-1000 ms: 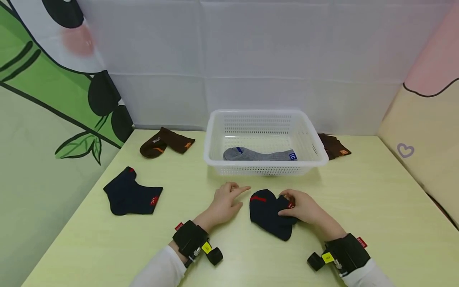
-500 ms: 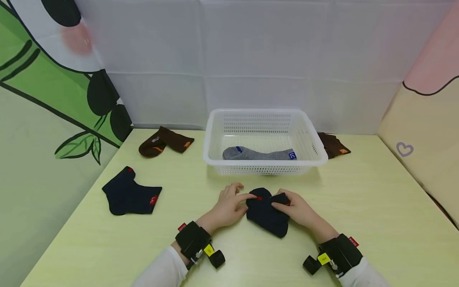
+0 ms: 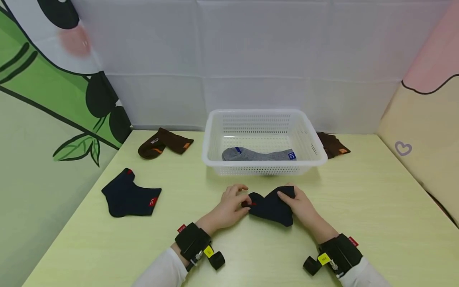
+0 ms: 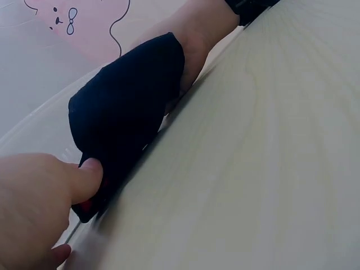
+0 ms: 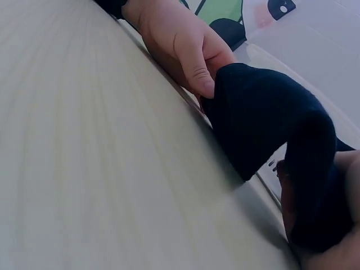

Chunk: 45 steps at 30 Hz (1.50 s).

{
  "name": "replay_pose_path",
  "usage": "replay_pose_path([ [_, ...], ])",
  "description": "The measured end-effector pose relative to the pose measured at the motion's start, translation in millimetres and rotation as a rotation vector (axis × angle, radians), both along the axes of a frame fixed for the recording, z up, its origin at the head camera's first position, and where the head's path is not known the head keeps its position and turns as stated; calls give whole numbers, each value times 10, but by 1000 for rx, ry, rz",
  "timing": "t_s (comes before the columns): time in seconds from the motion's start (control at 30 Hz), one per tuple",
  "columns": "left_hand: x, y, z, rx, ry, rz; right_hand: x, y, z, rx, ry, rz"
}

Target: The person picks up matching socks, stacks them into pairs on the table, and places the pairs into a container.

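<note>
While both hands meet at lower centre of the head view, the left hand (image 3: 229, 203) pinches one end of the dark sock (image 3: 270, 205) and the right hand (image 3: 299, 205) grips the other — just below the white basket (image 3: 215, 153). Left wrist view: thumb on sock (image 4: 121, 118). Right wrist view — the sock (image 5: 264, 118) fills the right side, fingers curled on it.

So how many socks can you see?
5. A navy sock is held between the left hand and right hand, another navy one lies at left, two brown ones lie at back, and a grey one sits in the basket. Folded pairs may hide more.
</note>
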<state>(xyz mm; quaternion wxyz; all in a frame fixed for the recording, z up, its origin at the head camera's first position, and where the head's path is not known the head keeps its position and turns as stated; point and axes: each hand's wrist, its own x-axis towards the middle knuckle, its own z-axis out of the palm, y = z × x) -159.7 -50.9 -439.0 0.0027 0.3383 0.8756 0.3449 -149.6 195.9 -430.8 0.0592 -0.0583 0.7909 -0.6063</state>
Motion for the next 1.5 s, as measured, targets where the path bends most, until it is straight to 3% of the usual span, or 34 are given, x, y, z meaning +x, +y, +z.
replay_pose_path([
  [0.17, -23, 2, 2, 60, 66, -33, -11, 8, 1, -74, -66, -114],
  [0.27, -22, 4, 13, 113, 36, -8, -19, 14, -3, -106, -81, -138],
  [0.4, -10, 7, 36, 147, -59, 89, -31, 18, -6, -107, -83, -181],
  [0.6, -8, 10, 39, 219, -128, 226, -53, 40, -7, -68, -75, -254],
  [0.83, -44, 16, 66, 483, -260, 355, -102, 121, -6, -12, -38, -349],
  [1.2, -66, -9, 67, 556, -271, 544, -112, 192, 10, 179, 15, -373],
  [1.37, -87, -26, 56, 541, -212, 562, -124, 229, 12, 323, 54, -398],
  [1.5, -115, -65, 39, 531, -173, 557, -121, 256, 24, 372, 59, -380],
])
